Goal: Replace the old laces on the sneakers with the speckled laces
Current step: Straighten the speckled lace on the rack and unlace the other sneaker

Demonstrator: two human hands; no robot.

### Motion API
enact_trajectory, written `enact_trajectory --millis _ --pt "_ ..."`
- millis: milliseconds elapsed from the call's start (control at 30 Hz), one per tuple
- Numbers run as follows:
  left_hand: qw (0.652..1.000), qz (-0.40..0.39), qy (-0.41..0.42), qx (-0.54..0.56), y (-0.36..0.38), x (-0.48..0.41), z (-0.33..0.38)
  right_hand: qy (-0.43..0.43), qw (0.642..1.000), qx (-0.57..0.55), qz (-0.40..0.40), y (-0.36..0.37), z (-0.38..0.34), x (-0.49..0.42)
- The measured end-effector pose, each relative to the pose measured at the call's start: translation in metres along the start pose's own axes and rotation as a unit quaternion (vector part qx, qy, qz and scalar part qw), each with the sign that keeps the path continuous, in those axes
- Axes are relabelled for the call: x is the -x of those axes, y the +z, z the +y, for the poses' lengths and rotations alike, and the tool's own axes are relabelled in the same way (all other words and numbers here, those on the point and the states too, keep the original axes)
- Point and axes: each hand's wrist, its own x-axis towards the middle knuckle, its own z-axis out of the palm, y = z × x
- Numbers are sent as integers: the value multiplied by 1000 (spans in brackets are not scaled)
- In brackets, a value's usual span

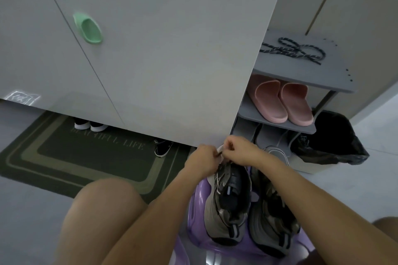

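Observation:
Two grey and black sneakers stand side by side on a purple plastic stool (197,198), the left sneaker (229,204) and the right sneaker (269,217). My left hand (202,160) and my right hand (241,149) meet over the toe end of the left sneaker, both pinching its thin old lace (218,180). The fingertips hide the lace end. The speckled laces (295,50), dark with light flecks, lie looped on top of the grey shoe rack (336,84) at the upper right.
Pink slippers (284,101) sit on the rack's middle shelf, grey shoes below. A bin with a black bag (331,137) stands to the right. A white cabinet with a green handle (89,28) is ahead, a green doormat (64,157) and shoes beneath it. My bare knee (103,206) is lower left.

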Motion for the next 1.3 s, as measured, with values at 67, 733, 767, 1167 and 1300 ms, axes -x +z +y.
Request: enact_trajectory --millis 67,733,767,1167,1300 --pt "999 37 3 34 -9 0 5 -8 993 -120 15 -9 -1 6" --pt "984 60 -15 167 -24 14 -3 -143 879 -417 179 -86 -69 22" --pt "993 57 -10 103 -18 16 -4 -140 876 -422 186 -85 -69 21" --pt "905 -3 -106 413 -19 27 17 -47 995 -40 75 -41 -32 26" --pt "872 -9 -122 475 -21 26 19 12 999 8 52 -11 -5 37"
